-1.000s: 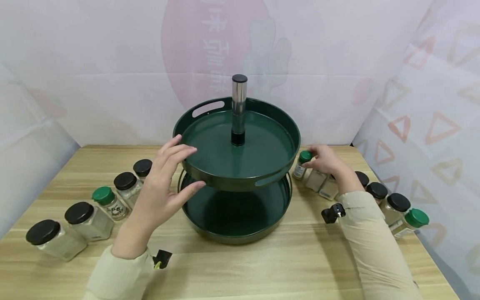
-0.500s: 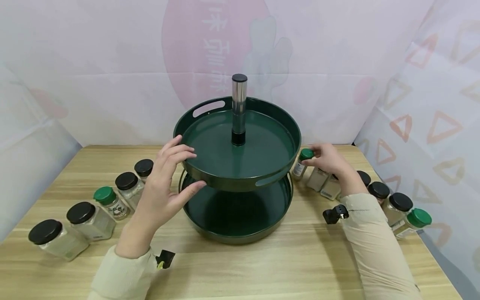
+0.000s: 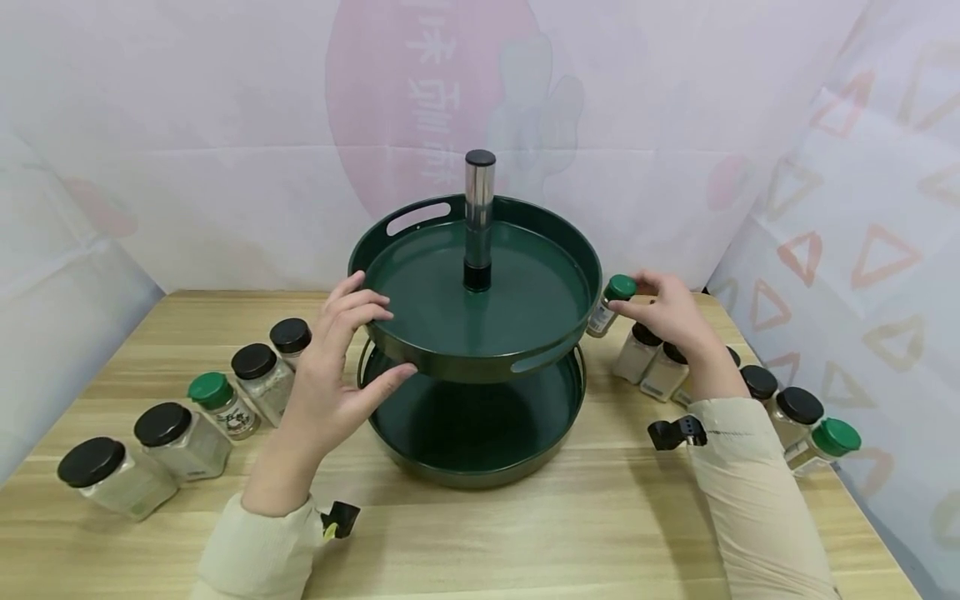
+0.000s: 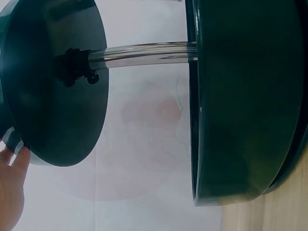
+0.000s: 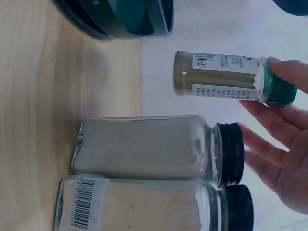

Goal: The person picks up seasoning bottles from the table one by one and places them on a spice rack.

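Note:
My right hand point(image 3: 670, 315) pinches the green cap of a small spice jar point(image 3: 603, 318) between thumb and fingers. The right wrist view shows that spice jar point(image 5: 224, 77) raised off the table, brown powder and printed labels visible. Its base is beside the right side of a two-tier dark green tray stand; contact is unclear. At the left of the upper tray point(image 3: 472, 329) my left hand point(image 3: 330, 379) spreads, fingers at the rim and thumb lower along the outer wall. In the left wrist view the thumb point(image 4: 20, 161) appears to touch the tray's edge. The lower tray point(image 3: 476, 471) sits below.
Black-capped jars point(image 3: 637, 354) stand just under my right hand, with a green-capped jar point(image 3: 821, 446) farther right. More jars point(image 3: 183, 442) line the table's left side. A metal post point(image 3: 478, 200) rises through the upper tray. White cloth point(image 3: 225, 208) hangs behind the table point(image 3: 480, 550).
My right hand has lifted the green-capped spice jar up from the table and slightly right, uncovering the black-capped jars below. The left hand has stayed almost in place at the upper tray.

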### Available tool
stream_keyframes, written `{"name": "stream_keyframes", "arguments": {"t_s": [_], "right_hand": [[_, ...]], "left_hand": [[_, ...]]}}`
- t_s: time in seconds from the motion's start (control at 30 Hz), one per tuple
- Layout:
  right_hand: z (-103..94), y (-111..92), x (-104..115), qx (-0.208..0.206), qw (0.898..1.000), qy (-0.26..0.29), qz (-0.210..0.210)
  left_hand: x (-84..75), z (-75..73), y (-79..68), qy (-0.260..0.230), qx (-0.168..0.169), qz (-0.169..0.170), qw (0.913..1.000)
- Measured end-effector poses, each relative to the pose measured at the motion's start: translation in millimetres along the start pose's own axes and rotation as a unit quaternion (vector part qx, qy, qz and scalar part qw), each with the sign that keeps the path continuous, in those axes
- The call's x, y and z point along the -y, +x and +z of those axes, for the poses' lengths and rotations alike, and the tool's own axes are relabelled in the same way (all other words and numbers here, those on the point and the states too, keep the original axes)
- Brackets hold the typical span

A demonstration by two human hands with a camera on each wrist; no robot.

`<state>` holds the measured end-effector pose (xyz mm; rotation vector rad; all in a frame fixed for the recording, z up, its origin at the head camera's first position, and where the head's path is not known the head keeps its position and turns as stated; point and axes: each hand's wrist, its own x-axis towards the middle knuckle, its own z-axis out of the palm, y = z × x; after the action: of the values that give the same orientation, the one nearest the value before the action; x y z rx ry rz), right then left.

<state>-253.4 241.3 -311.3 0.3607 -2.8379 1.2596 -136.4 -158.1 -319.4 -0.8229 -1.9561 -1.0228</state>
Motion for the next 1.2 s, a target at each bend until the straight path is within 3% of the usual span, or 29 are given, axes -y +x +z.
{"name": "stream_keyframes", "arguments": {"t_s": [0.27, 0.4, 0.63, 0.87, 1.2], "right_hand": [[0.0, -6.6, 5.4, -0.042, 0.996, 0.077, -0.019], [1.4, -8.8, 6.8, -0.059, 0.986, 0.148, -0.039], [1.3, -12.6, 13.1, -0.082, 0.973, 0.203, -0.066], [-9.0, -16.6, 29.9, -0.132, 0.946, 0.28, -0.097], [-21.9, -23.4, 60.3, -0.2, 0.92, 0.315, -0.12]], "left_hand": [[0.5, 1.8, 0.3, -0.004, -0.006, 0.0, 1.0], [0.3, 2.0, 0.8, -0.005, -0.008, 0.0, 1.0], [-0.2, 1.1, 0.6, -0.008, -0.013, -0.001, 0.9999], [0.9, 3.2, 2.6, -0.012, -0.021, 0.007, 0.9997], [1.5, 9.4, 3.5, -0.022, -0.03, 0.019, 0.9991]]}}
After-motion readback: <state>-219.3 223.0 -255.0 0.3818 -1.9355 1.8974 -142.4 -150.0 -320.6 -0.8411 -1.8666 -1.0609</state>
